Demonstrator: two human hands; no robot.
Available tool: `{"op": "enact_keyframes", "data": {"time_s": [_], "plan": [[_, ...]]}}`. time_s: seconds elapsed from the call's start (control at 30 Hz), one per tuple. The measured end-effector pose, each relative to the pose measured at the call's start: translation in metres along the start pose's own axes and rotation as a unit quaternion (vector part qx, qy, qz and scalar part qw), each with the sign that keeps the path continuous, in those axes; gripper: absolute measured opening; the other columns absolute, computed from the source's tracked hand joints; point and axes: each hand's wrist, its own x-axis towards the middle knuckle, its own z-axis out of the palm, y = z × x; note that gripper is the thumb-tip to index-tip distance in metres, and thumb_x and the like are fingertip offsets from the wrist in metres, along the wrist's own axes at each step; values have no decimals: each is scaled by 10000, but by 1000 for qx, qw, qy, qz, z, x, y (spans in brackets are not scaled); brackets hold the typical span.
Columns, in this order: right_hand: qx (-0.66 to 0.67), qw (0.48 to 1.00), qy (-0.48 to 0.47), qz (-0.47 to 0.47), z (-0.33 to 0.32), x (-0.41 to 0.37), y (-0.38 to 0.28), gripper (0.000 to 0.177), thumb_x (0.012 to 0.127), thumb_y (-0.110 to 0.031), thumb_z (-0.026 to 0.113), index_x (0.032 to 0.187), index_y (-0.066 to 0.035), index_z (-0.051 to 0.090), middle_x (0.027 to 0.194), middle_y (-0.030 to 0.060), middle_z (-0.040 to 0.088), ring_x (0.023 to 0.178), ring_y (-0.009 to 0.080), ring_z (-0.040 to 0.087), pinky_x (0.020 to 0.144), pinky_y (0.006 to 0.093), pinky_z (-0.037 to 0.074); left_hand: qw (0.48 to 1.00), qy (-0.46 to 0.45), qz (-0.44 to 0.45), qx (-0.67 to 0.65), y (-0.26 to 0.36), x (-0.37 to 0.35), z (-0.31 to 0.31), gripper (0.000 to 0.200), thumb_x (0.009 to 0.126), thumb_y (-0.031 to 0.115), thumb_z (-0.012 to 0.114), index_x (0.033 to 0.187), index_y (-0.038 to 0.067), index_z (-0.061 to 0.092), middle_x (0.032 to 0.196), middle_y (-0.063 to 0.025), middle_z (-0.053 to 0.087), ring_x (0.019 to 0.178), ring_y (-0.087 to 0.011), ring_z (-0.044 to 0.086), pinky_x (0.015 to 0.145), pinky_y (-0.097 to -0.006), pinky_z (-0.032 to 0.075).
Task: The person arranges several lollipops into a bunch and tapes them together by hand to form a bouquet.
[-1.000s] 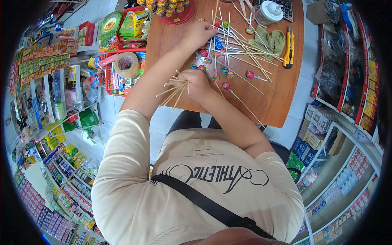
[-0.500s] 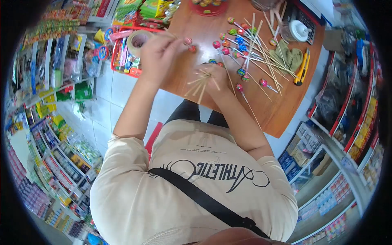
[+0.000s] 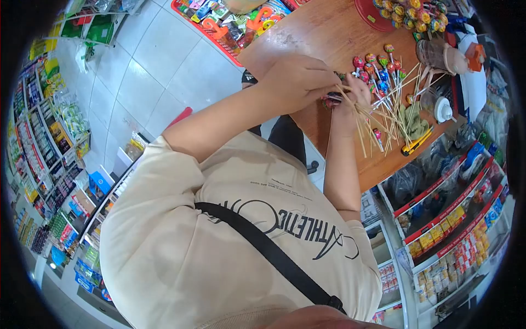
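Observation:
My right hand [image 3: 355, 94] is closed around a bundle of thin wooden skewers [image 3: 360, 123], whose ends fan down toward me. My left hand [image 3: 304, 82] reaches across to the bundle, its fingertips pinched at the upper ends of the skewers. Below the left fingers, wrapped lollipops [image 3: 332, 100] show partly; the hands cover the rest. Just beyond my right hand lie more wrapped lollipops [image 3: 368, 64], several of them fixed to long skewers, spread over the wooden table [image 3: 307, 38].
A yellow cutter knife [image 3: 417, 141] and an olive cloth [image 3: 415, 122] lie at the right. Behind them stand a white-lidded jar [image 3: 442, 109] and a clear container [image 3: 438, 56]. A red bowl [image 3: 372, 15] is at the back. A red basket of sweets [image 3: 219, 41] adjoins the table's left edge.
My left hand has moved right, from near the basket to the bundle in my right hand. The view has turned and shifted, so the table appears farther right.

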Motion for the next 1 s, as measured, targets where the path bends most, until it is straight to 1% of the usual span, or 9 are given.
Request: {"op": "enact_keyframes", "data": {"time_s": [0.1,0.2,0.3,0.33,0.4,0.47,0.57,0.7,1.0], "plan": [[-48,999,-11,-11,-3,1,5,604,818,-538,542,1009,27,639,918,153,606,800,208,581,706,307,472,1000,-8,19,-2,4,0,1,187,714,16,656,896,55,643,758,-85,641,672,-235,623,569,-324,490],[34,996,-47,71,-5,-5,12,628,817,-562,524,1016,22,637,969,168,607,894,219,587,752,316,475,1000,-7,15,0,9,1,7,174,708,16,658,876,59,648,761,-87,632,667,-243,617,572,-323,488],[86,988,-72,109,-6,-9,15,626,826,-556,514,1017,27,634,996,166,612,946,224,583,777,320,474,1000,-19,-5,-9,14,6,13,148,714,26,658,859,51,649,778,-93,625,689,-247,613,597,-316,491],[84,987,-60,121,-3,-8,13,534,837,-468,562,1018,29,633,984,144,622,952,224,582,814,319,466,1000,-22,-13,-10,17,8,13,140,718,31,659,857,46,649,783,-94,624,702,-246,612,612,-313,492],[152,977,-63,138,2,-10,11,452,836,-395,593,1012,19,640,973,137,631,958,226,583,855,331,452,1000,-21,-17,-10,20,12,15,141,726,40,657,866,39,650,804,-98,625,733,-244,613,639,-309,494],[100,991,-61,56,4,-7,20,321,817,-271,636,984,2,656,955,123,647,964,216,581,927,354,415,1000,-16,-14,-6,20,13,17,156,735,47,653,891,35,653,833,-101,629,769,-241,615,665,-307,494],[104,989,-77,73,2,-3,5,285,808,-245,638,962,-7,664,940,115,656,951,211,587,945,366,401,999,-25,-26,-9,22,13,18,179,744,52,645,923,41,659,857,-98,633,791,-242,616,687,-308,494],[155,980,-79,101,4,-6,13,267,807,-223,640,971,-13,660,934,104,658,939,229,597,965,371,386,998,-50,-27,-9,18,11,17,171,766,70,636,933,48,664,882,-93,634,817,-239,612,706,-312,490],[96,989,-90,63,0,-7,9,278,821,-202,631,1033,-24,642,999,117,652,991,227,594,970,379,374,997,-66,-26,-26,10,11,13,190,760,102,655,943,53,665,868,-90,630,805,-236,604,692,-321,478]]}}
